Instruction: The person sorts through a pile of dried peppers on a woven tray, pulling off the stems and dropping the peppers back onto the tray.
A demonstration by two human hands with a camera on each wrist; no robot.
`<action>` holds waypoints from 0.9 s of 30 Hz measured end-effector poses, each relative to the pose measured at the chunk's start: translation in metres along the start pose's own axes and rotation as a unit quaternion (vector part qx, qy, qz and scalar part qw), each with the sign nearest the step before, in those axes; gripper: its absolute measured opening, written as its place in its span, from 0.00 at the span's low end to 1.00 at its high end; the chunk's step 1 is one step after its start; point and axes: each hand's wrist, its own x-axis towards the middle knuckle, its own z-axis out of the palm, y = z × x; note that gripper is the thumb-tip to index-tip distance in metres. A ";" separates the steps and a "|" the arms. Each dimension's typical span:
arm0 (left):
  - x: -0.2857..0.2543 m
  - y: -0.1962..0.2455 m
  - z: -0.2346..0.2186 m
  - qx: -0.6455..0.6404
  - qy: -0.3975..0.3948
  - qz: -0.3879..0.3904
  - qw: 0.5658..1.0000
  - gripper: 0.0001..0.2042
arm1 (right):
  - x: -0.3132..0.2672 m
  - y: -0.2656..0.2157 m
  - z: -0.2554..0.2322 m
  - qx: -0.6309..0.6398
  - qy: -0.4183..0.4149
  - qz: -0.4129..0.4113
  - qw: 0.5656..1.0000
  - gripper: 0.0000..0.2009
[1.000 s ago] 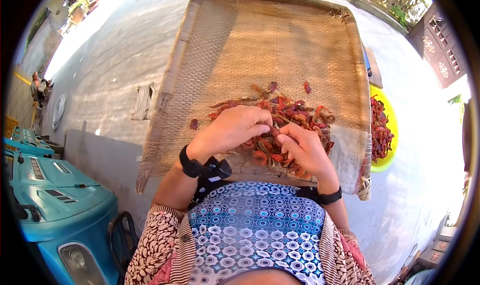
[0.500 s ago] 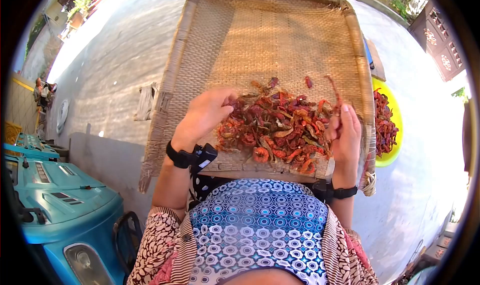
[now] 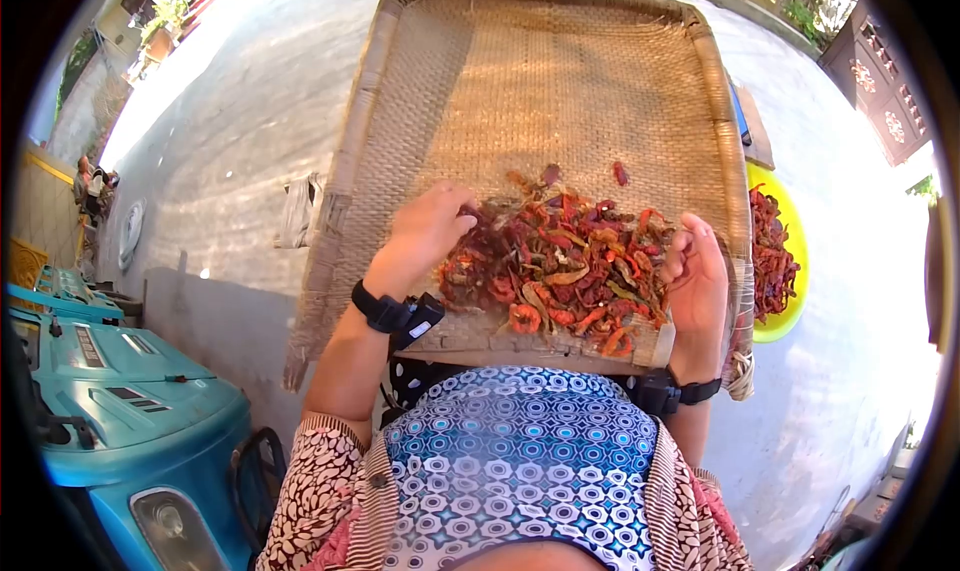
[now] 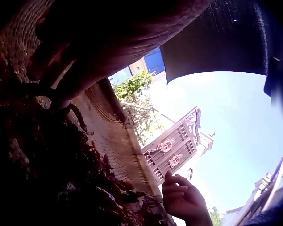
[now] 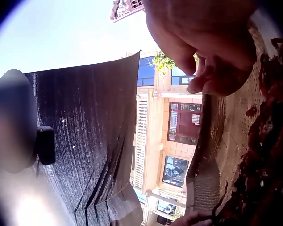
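Note:
Dried red chili peppers (image 3: 570, 261) lie heaped on the near part of a woven tray (image 3: 560, 81). My left hand (image 3: 425, 231) is at the left edge of the heap, and in the left wrist view its fingers and thumb pinch a thin dark chili pepper (image 4: 35, 89). At the heap's right side, near the tray rim, is my right hand (image 3: 695, 276). Its fingers are loosely bent, and no pepper shows between them in the right wrist view, where the thumb and fingertips (image 5: 203, 84) stand over the tray.
A yellow basin (image 3: 793, 241) with more red peppers stands beyond the tray's right rim. One loose pepper (image 3: 620, 174) lies apart from the heap. A teal vehicle (image 3: 130, 401) is on the left, and a grey cloth (image 3: 297, 211) lies beside the tray.
The hands were together over the heap, then parted to its two sides. A long thin pepper rose from the right hand half a second ago and no longer shows there.

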 end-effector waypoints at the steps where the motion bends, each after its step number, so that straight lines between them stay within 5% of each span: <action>1: -0.001 0.003 -0.002 -0.037 0.007 0.005 0.999 0.09 | -0.001 0.005 0.010 -0.056 -0.018 -0.008 0.998 0.11; 4: -0.005 0.021 -0.012 -0.158 0.010 0.013 0.987 0.07 | -0.009 0.008 0.035 -0.234 -0.112 0.025 0.966 0.11; 13: -0.015 0.061 0.000 -0.445 -0.134 0.025 0.885 0.07 | -0.020 0.026 0.075 -0.391 -0.262 0.064 0.880 0.13; 16: -0.016 0.060 0.005 -0.507 -0.163 0.031 0.846 0.07 | -0.022 0.019 0.073 -0.395 -0.243 0.071 0.883 0.14; 22: -0.016 0.056 0.001 -0.410 -0.199 -0.009 0.890 0.08 | -0.027 0.008 0.060 -0.330 -0.230 0.169 0.900 0.14; 25: -0.015 0.051 0.007 -0.431 -0.145 -0.024 0.890 0.07 | -0.019 0.004 0.038 -0.239 -0.169 0.085 0.952 0.16; 27: -0.016 0.051 0.003 -0.453 -0.142 -0.044 0.879 0.06 | -0.016 -0.007 0.027 -0.199 -0.055 0.001 0.978 0.18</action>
